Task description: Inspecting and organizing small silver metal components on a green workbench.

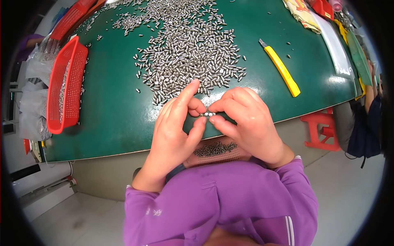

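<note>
sorting step, looked like | left hand (174,123) and right hand (246,119) both pinched small metal pins (208,115) by the heap (191,49) | next probably needed steady fingertips

Basket (65,88) left of pins (188,49), knife (280,67) right.

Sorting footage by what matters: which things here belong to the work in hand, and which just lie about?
In use:
left hand and right hand, pinching small metal pins
pile of pins
tray of pins in the lap

Lying about:
yellow utility knife
red basket
red stool
</note>
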The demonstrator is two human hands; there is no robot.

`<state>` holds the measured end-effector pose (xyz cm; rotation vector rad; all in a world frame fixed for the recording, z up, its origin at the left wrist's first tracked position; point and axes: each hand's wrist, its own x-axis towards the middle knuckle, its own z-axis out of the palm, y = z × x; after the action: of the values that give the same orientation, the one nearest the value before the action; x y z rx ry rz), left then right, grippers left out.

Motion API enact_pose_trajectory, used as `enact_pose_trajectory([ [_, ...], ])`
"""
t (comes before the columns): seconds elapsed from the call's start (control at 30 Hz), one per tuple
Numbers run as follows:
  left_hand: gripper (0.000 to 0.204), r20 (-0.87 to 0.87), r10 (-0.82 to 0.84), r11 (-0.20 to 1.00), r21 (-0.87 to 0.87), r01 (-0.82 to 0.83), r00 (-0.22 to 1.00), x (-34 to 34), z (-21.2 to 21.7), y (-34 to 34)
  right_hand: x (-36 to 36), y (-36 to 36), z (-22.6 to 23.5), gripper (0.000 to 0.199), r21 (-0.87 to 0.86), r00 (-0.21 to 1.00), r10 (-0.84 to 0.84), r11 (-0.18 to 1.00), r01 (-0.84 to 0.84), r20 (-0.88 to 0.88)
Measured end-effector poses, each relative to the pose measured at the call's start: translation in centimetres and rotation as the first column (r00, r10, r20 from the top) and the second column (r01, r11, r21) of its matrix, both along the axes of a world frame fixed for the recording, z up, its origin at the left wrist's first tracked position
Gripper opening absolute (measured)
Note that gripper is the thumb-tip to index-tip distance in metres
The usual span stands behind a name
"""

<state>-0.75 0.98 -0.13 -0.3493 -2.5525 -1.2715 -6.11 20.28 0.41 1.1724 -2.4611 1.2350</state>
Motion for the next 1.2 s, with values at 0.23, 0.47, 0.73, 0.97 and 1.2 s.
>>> enact_pose_trajectory([
  [0.23,0.079,0.012,-0.003,0.999,0.046,0.003,1.0,0.1,0.2,0.0,0.0,0.0,0.2,0.026,0.009,1.0,-0.006,1.0,0.006,-0.001],
  [0.47,0.078,-0.009,0.02,0.998,0.067,-0.019,1.0,0.2,-0.1,-0.1,0.0,-0.2,0.2,0.029,0.013,1.0,-0.014,1.0,0.014,0.008],
  [0.73,0.077,-0.045,0.156,0.955,0.261,-0.139,0.987,0.3,-0.9,-0.3,0.0,-1.7,0.2,0.025,0.004,0.996,0.09,0.996,-0.09,-0.009],
  [0.97,0.074,-0.076,0.163,0.982,0.109,-0.154,0.984,0.2,-0.8,-0.2,1.2,-0.2,0.1,0.02,0.024,0.977,0.215,0.976,-0.215,0.0],
  [1.2,0.07,-0.127,0.162,0.974,-0.137,-0.179,0.978,-0.3,-0.3,0.8,-0.4,-0.2,1.0,0.027,0.039,0.998,0.027,0.999,-0.025,-0.057],
])
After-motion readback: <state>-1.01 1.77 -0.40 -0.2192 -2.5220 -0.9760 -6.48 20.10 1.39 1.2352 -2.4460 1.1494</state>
